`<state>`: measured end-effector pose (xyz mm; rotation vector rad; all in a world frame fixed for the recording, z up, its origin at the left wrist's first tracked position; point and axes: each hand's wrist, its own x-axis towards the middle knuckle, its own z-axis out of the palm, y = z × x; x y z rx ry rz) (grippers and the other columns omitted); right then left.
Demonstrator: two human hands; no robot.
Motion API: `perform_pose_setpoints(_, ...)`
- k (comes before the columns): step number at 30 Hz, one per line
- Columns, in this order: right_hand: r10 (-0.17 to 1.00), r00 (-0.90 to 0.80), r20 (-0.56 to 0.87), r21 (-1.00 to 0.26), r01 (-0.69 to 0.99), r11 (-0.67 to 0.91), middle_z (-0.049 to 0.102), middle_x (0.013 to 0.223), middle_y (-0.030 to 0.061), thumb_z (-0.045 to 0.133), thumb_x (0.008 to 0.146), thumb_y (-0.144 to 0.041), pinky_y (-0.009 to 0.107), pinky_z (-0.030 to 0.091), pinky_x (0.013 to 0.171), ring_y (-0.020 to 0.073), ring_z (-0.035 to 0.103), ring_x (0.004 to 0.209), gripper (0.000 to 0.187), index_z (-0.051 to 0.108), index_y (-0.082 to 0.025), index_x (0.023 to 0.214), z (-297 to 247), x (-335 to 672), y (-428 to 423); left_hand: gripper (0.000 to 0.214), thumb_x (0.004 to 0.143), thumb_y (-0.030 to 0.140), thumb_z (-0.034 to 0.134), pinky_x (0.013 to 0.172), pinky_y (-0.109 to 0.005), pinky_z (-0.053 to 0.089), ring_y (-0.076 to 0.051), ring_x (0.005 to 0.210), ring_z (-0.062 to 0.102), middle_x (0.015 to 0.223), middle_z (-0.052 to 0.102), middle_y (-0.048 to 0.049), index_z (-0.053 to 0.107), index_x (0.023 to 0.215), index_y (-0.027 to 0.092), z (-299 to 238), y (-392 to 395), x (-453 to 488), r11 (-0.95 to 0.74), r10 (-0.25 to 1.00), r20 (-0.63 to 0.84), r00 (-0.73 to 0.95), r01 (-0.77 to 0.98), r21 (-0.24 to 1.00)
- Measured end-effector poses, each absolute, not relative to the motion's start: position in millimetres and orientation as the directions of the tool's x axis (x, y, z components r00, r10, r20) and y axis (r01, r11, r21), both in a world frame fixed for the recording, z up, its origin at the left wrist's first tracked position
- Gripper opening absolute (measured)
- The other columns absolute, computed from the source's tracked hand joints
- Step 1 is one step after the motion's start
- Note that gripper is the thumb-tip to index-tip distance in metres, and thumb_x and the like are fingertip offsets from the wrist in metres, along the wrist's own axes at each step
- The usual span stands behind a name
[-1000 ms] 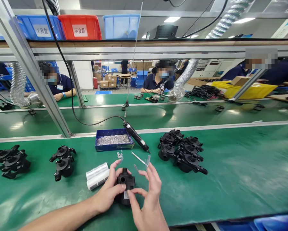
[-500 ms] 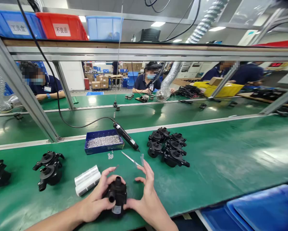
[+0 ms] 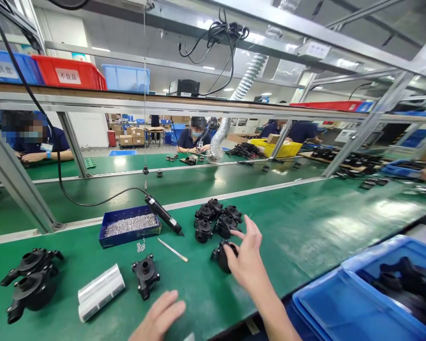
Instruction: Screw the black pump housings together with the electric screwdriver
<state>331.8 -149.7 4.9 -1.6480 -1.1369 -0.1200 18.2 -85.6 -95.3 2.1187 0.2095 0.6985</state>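
Observation:
My right hand (image 3: 246,260) is closed around a black pump (image 3: 222,258) just in front of a cluster of similar pumps (image 3: 227,225). Its index finger reaches up beside the cluster and hides part of it. My left hand (image 3: 163,315) is low in the view, fingers stretched out and holding nothing. Just beyond it, another black pump (image 3: 146,274) sits on the green bench with its round port facing up. To the left of that pump lie two silvery-white rolls (image 3: 101,292). A thin white stick (image 3: 173,250) rests between the two pumps.
A blue tray of small metal screws (image 3: 131,226) stands behind, with a black electric screwdriver (image 3: 165,215) leaning on its edge. More pumps (image 3: 35,282) sit at left. Blue bins (image 3: 369,293) holding black parts are at lower right. Several co-workers sit across the bench.
Both hands have let go of the pump they held, which now stands on the bench. My right hand has moved right and taken hold of the cluster's front pump. The view has turned right.

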Motion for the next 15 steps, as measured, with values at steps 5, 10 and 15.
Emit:
perform_pose_setpoints(5, 0.661, 0.579, 0.476, -0.841, 0.52, 0.15, 0.014, 0.168, 0.0127, 0.062, 0.099, -0.037, 0.051, 0.061, 0.101, 0.034, 0.043, 0.146, 0.082, 0.009, -0.038, 0.162, 17, 262, -185, 0.11, 0.078, 0.042, 0.086, 0.118, -0.082, 0.013, -0.054, 0.157, 0.004, 0.173, 0.007, -0.0186, 0.018, 0.164, 0.038, -89, -90, 95, -0.657, 0.279, 0.492, 0.825, -0.209, 0.724)
perform_pose_setpoints(10, 0.581, 0.674, 0.456, -0.883, 0.422, 0.204, 0.029, 0.161, 0.0144, 0.068, 0.097, -0.04, 0.039, 0.065, 0.08, 0.0269, 0.067, 0.114, 0.076, 0.021, -0.042, 0.155, 13, 277, -211, 0.093, 0.08, 0.022, 0.078, 0.12, -0.063, 0.031, -0.04, 0.144, 0.043, 0.153, 0.044, -0.0186, 0.025, 0.156, 0.029, -48, -82, 125, -0.525, 0.454, 0.359, 0.816, -0.081, 0.848)
perform_pose_setpoints(15, 0.767, 0.618, 0.171, -0.978, 0.015, 0.207, 0.039, 0.156, 0.0146, 0.076, 0.091, -0.045, 0.031, 0.055, 0.059, 0.0174, 0.067, 0.083, 0.086, 0.019, -0.048, 0.155, 8, 284, -225, 0.067, 0.093, 0.04, 0.065, 0.098, -0.044, 0.048, -0.027, 0.114, 0.059, 0.126, 0.057, -0.0109, 0.031, 0.149, 0.025, -31, -73, 119, -0.156, 0.608, 0.111, 0.786, -0.019, 0.988)
